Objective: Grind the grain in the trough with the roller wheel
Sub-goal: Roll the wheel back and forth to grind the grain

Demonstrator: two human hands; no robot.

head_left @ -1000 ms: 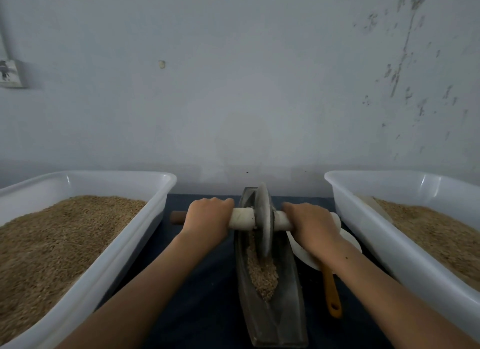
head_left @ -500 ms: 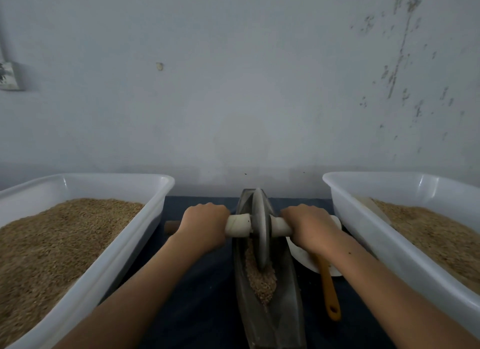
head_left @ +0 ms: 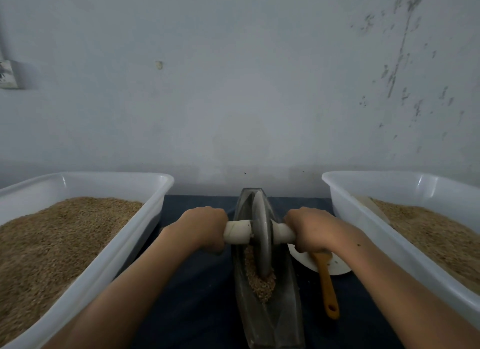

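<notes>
One head-worn view, facing forward and down. Trough (head_left: 270, 307) close at 6 o'clock; wall (head_left: 233, 89) near at 12.

trough (head_left: 268, 317) between two tubs (head_left: 109, 247), wheel (head_left: 261, 234) inside

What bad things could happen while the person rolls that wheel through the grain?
1. The grain is heaped at the near side of the roller wheel in the narrow trough, so a hard push might spill some onto the dark cloth.
2. The right hand grips the handle just above the white plate and orange spoon, and could knock them.
3. The left hand sits close to the wheel; slipping inward might pinch fingers.
</notes>
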